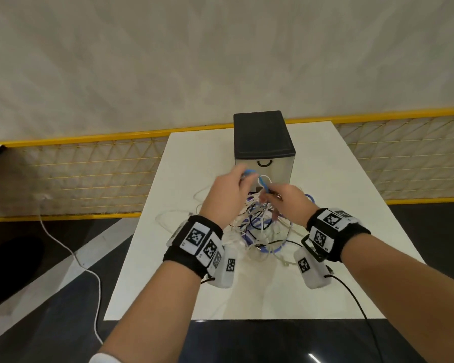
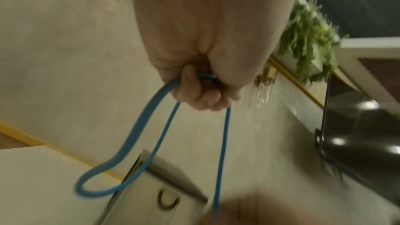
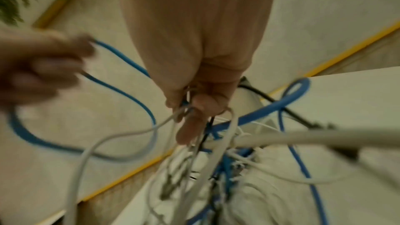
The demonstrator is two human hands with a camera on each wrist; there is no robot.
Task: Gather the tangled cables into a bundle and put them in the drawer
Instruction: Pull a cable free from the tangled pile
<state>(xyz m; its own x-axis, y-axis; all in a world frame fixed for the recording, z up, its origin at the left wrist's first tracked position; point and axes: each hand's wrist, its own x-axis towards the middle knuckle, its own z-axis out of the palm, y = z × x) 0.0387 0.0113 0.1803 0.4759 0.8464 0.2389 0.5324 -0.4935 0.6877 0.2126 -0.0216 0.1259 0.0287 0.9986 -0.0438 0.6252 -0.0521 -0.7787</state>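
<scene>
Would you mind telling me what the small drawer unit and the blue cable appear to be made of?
The small drawer unit with the black lid looks like moulded plastic: its matt dark top has a raised rim, and its pale front appears slightly translucent, though blur leaves that open. The blue cable gripped by the left hand seems to be rubbery plastic sheathing, smooth and bending in soft loops.

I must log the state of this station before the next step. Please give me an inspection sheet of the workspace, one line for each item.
Surface: white table, cables on it.
Job's things: tangled cables before the drawer unit; drawers look shut.
Clutter: nothing seen.
Grippers: left hand grips a blue cable; right hand grips several cables of the tangle.
Cables: white, blue, black, still loose.
Surroundings: yellow mesh fence, white cord on floor.
</scene>
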